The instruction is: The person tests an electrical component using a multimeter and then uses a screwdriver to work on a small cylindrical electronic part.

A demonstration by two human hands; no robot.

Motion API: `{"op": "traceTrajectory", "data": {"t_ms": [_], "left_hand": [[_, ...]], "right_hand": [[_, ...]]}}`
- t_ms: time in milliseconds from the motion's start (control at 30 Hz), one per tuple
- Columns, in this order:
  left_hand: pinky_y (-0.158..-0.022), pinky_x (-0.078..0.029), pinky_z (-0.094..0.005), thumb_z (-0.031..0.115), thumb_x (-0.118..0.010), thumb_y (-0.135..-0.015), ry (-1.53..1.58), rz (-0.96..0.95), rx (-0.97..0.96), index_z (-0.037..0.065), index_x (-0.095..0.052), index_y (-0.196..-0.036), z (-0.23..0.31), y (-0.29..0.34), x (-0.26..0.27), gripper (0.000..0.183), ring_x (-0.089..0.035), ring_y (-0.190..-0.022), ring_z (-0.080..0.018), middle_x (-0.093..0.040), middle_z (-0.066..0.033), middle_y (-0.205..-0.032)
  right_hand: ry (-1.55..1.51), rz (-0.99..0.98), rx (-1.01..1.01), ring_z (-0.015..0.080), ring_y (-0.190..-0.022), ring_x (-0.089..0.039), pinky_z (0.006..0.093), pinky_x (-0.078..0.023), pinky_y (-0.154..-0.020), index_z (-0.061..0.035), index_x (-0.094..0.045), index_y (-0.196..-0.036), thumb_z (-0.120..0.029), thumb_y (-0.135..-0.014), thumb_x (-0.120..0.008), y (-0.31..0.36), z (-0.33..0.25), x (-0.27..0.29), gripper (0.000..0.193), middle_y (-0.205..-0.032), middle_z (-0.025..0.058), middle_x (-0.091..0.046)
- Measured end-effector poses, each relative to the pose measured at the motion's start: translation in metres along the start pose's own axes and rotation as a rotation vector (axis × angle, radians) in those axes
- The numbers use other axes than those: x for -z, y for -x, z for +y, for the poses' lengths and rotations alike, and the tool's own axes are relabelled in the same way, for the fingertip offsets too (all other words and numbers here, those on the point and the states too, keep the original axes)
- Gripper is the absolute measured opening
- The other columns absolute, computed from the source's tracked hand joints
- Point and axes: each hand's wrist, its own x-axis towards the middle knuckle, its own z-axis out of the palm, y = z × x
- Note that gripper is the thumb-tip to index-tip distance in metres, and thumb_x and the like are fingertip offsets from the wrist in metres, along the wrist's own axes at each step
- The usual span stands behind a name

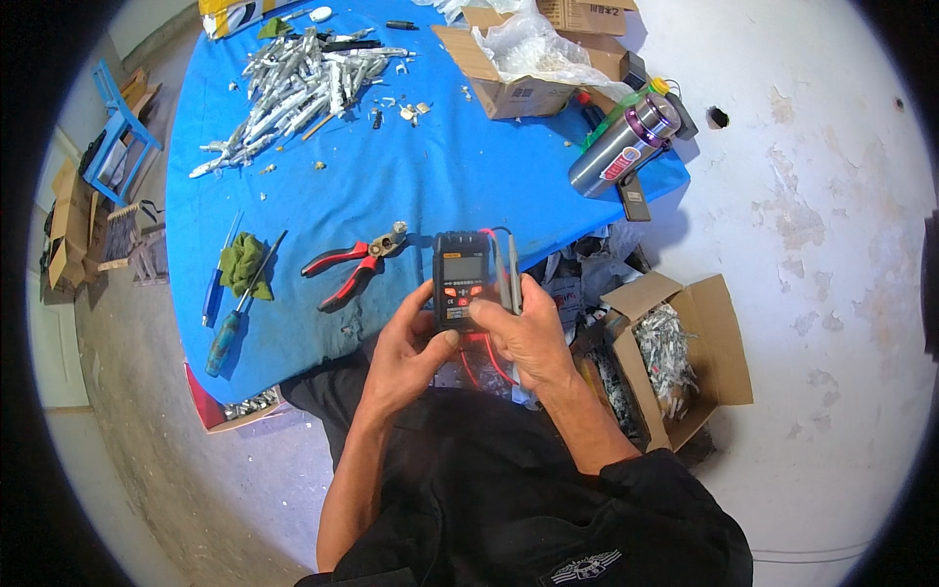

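Observation:
My left hand (406, 354) cups a small black multimeter (460, 276) from below, thumb resting at its lower edge. My right hand (525, 333) holds the meter's right side, a finger pressing near the orange buttons, with two grey probes (511, 272) pinched alongside. Red leads (481, 360) loop down under my hands. The meter is held just above the near edge of the blue table (391, 186).
Red-handled pliers (354, 262) lie left of the meter. A screwdriver (240, 311), green cloth (241, 262), heap of grey metal parts (293, 88), cardboard boxes (528, 68) and a steel flask (626, 145) sit on the table. A box of metal parts (675, 362) stands on the floor right.

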Motion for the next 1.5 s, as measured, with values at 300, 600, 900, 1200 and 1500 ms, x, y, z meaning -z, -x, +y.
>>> {"op": "traceTrajectory", "data": {"t_ms": [300,600,900,1200,1500], "left_hand": [[-0.077,-0.055,-0.0322,0.008,-0.070,-0.095,-0.008,-0.006,-0.005,0.004,-0.038,-0.156,0.001,0.000,-0.003,0.070,-0.065,-0.088,-0.0155,-0.067,-0.0101,-0.104],[-0.079,-0.055,-0.0323,0.007,-0.069,-0.095,-0.057,-0.015,-0.010,0.003,-0.037,-0.156,0.001,0.000,-0.002,0.069,-0.065,-0.090,-0.0158,-0.067,-0.0110,-0.107],[-0.079,-0.056,-0.0323,0.006,-0.068,-0.094,-0.078,0.007,-0.011,0.002,-0.036,-0.157,-0.001,0.001,-0.001,0.071,-0.066,-0.089,-0.0160,-0.067,-0.0108,-0.106],[-0.077,-0.055,-0.0311,0.003,-0.066,-0.093,-0.113,0.032,-0.035,0.002,-0.039,-0.156,0.002,0.004,0.000,0.069,-0.066,-0.086,-0.0152,-0.068,-0.0100,-0.103],[-0.081,-0.054,-0.0299,0.001,-0.064,-0.092,-0.087,0.045,0.013,0.002,-0.040,-0.155,0.000,0.005,0.001,0.067,-0.066,-0.093,-0.0145,-0.069,-0.0102,-0.105]], "right_hand": [[-0.004,0.020,0.063,0.0003,-0.052,-0.044,0.0189,-0.030,-0.041,-0.0018,-0.055,-0.112,-0.004,-0.087,-0.074,-0.003,0.006,-0.005,0.031,-0.086,0.0013,-0.062],[0.006,0.032,0.073,0.0008,-0.056,-0.048,0.0181,-0.035,-0.043,-0.0001,-0.055,-0.114,-0.003,-0.087,-0.074,-0.005,0.010,-0.004,0.033,-0.090,0.0026,-0.063],[0.051,0.020,0.058,0.0127,-0.093,-0.065,0.0292,-0.058,-0.079,0.0027,-0.054,-0.119,-0.002,-0.088,-0.072,-0.008,0.016,-0.001,0.037,-0.107,0.0086,-0.064],[0.081,0.006,0.097,0.0135,-0.094,-0.066,0.0305,-0.058,-0.082,0.0031,-0.055,-0.119,-0.002,-0.086,-0.072,-0.007,0.014,-0.008,0.038,-0.109,0.0081,-0.064],[0.190,0.050,0.131,0.0126,-0.092,-0.065,0.0303,-0.058,-0.081,0.0025,-0.056,-0.116,-0.004,-0.086,-0.073,-0.006,0.016,-0.008,0.035,-0.107,0.0080,-0.065]]}}
